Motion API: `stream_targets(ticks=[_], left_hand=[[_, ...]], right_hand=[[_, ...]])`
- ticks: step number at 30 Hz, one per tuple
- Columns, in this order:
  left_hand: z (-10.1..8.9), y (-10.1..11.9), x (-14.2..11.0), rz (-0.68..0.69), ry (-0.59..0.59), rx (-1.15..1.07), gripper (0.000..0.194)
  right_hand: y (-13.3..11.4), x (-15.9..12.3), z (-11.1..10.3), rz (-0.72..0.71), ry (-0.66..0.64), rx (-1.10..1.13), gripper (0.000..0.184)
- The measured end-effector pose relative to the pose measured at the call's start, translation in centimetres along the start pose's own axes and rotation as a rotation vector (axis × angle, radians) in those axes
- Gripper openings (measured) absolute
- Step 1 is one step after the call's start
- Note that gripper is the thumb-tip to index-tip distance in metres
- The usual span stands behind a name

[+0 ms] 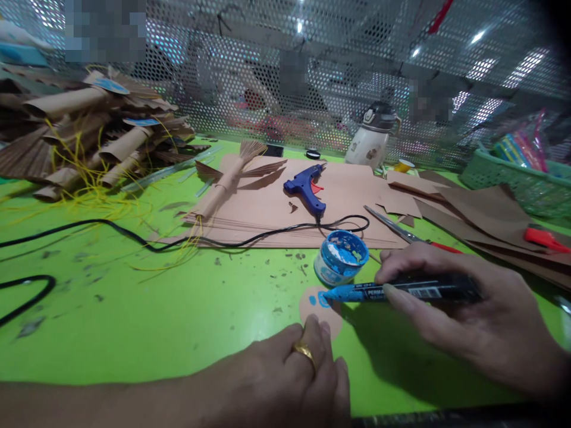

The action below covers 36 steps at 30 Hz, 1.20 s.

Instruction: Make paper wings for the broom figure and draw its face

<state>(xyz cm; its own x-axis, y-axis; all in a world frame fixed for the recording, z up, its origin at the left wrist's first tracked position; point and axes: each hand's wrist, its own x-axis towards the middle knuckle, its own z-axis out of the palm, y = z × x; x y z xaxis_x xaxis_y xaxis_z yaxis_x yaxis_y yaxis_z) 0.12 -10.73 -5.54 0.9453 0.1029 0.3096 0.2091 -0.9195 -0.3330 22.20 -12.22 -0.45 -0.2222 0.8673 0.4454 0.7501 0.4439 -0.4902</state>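
Observation:
My right hand [464, 315] is closed around a black permanent marker [423, 290] with a blue, paint-covered front end. Its tip touches a round piece of brown paper [332, 324] lying flat on the table, where blue marks show near the upper edge. With fingers bent and held together, my left hand [294, 368] presses the near side of this paper disc against the tabletop. A gold ring sits on one of its fingers. Just beyond the disc stands an open jar of blue paint [341, 261], its rim smeared with paint.
Behind the jar, a blue glue gun [307, 189] and a rolled-paper figure [223, 187] lie on stacked brown sheets [348, 178]. A black cord [250, 241] crosses the green table. Scissors [392, 224] lie right; more paper figures [98, 131] are heaped left. A flask [370, 137] stands behind.

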Motion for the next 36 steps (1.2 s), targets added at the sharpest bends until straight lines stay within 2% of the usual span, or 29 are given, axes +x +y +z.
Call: stream_targets(ticks=[13, 27, 36], left_hand=[[-0.27, 0.18, -0.33, -0.018, 0.021, -0.024, 0.025], [-0.33, -0.10, -0.26, 0.008, -0.016, -0.033, 0.025], [-0.36, 0.15, -0.52, -0.008, -0.004, -0.046, 0.026]], right_hand=[[-0.18, -0.11, -0.46, 0.072, 0.076, -0.045, 0.010], [-0.10, 0.06, 0.06, 0.002, 0.048, -0.033, 0.014], [-0.39, 0.05, -0.24, 0.046, 0.008, 0.003, 0.011]])
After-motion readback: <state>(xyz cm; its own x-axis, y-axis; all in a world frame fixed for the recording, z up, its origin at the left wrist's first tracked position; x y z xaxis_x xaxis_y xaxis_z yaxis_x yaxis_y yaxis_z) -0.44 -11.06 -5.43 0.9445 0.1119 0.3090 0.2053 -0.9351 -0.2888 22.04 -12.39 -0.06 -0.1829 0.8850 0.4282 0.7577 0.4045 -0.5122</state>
